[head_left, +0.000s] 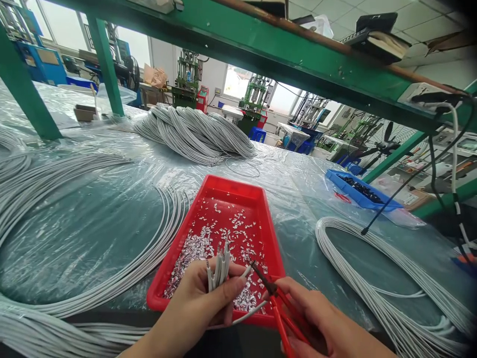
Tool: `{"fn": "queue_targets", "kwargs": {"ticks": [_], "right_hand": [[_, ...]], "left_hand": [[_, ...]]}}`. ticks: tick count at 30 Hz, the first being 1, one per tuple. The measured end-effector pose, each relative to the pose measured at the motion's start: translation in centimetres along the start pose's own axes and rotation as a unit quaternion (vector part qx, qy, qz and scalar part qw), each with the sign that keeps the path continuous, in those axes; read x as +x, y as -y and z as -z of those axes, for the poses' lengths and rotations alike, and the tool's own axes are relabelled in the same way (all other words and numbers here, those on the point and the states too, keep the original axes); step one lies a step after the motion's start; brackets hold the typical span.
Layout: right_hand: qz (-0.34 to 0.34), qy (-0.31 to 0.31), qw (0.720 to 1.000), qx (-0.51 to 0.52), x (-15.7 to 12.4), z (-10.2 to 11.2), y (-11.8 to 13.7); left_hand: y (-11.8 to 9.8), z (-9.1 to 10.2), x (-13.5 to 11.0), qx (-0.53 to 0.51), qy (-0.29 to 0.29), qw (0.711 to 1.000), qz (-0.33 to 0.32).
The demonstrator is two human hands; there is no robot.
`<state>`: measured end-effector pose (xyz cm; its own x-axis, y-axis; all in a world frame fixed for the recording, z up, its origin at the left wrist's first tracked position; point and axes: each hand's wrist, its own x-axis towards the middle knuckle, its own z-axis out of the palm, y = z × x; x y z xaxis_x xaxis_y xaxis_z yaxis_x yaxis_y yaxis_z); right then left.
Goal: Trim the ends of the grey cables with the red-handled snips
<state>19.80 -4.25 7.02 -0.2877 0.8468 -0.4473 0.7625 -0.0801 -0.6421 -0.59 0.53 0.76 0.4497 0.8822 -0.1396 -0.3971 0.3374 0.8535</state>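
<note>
My left hand (203, 301) is closed round a bunch of white-grey cables (219, 268), their cut ends pointing up. Between its thumb and forefinger, one single cable end sticks out to the right. My right hand (316, 313) grips red-handled cutting pliers (278, 303), whose dark jaws are at the tip of that single cable. Whether the jaws touch the cable, I cannot tell. Beneath both hands lies a red tray (274, 238), with many small shiny silver scraps (199, 246) scattered over its bottom.
Coiled cables lie left (122, 283) and right (346, 263) of the tray, and a large cable pile (197, 132) sits behind. At right is a blue tray (357, 191) of black parts. A green shelf beam (261, 40) crosses above; a black cord (402, 186) hangs at right.
</note>
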Motion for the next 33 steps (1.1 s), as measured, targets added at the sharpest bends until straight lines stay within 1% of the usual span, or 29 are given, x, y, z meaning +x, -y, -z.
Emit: {"fn": "queue_targets", "kwargs": {"ticks": [3,6,8,10,13,14,18,20,22,25,27,30,31,33], "right_hand": [[0.002,0.016,1.000,-0.026,-0.2,0.4,-0.1],[-0.032,0.029,0.997,-0.061,-0.4,0.7,0.0],[-0.060,0.038,0.995,-0.075,-0.5,0.8,0.3],[-0.074,0.039,0.993,-0.088,-0.5,0.8,0.5],[-0.045,0.035,0.993,-0.101,-0.6,0.7,0.6],[-0.034,0.031,0.994,-0.103,-0.6,0.7,0.7],[-0.012,0.007,0.994,-0.109,-0.4,0.8,1.1],[0.003,0.008,0.994,-0.113,-0.2,1.0,1.4],[0.015,0.020,0.993,-0.118,0.0,1.2,1.6],[0.025,0.027,0.992,-0.124,0.0,1.4,1.8],[0.044,0.022,0.991,-0.127,-0.1,1.7,1.7],[0.064,0.015,0.991,-0.116,-0.2,2.0,1.2],[0.064,0.009,0.992,-0.107,0.0,2.0,0.9],[0.054,-0.035,0.995,-0.074,0.6,1.6,0.6]], "left_hand": [[0.2,0.2,-0.1,0.029,0.003,0.999,-0.022],[0.2,0.2,-0.2,0.059,0.000,0.997,-0.043],[0.1,0.2,-0.2,0.064,0.001,0.997,-0.040],[0.0,0.1,-0.2,0.068,0.006,0.997,-0.037],[0.0,0.0,-0.1,0.065,0.006,0.997,-0.040],[0.0,0.0,0.0,0.059,-0.002,0.997,-0.044],[0.0,-0.2,0.2,0.045,-0.068,0.994,-0.070],[-0.1,-0.2,0.3,0.049,-0.067,0.994,-0.068],[-0.3,-0.1,0.3,0.027,-0.028,0.997,-0.069],[-0.4,0.1,0.3,-0.054,0.065,0.995,-0.056],[-0.5,0.2,0.4,-0.105,0.123,0.987,-0.014],[-0.8,0.3,0.5,-0.185,0.180,0.963,0.079],[-0.9,0.3,0.6,-0.205,0.189,0.955,0.104],[-1.1,0.4,0.6,-0.226,0.188,0.947,0.129]]}}
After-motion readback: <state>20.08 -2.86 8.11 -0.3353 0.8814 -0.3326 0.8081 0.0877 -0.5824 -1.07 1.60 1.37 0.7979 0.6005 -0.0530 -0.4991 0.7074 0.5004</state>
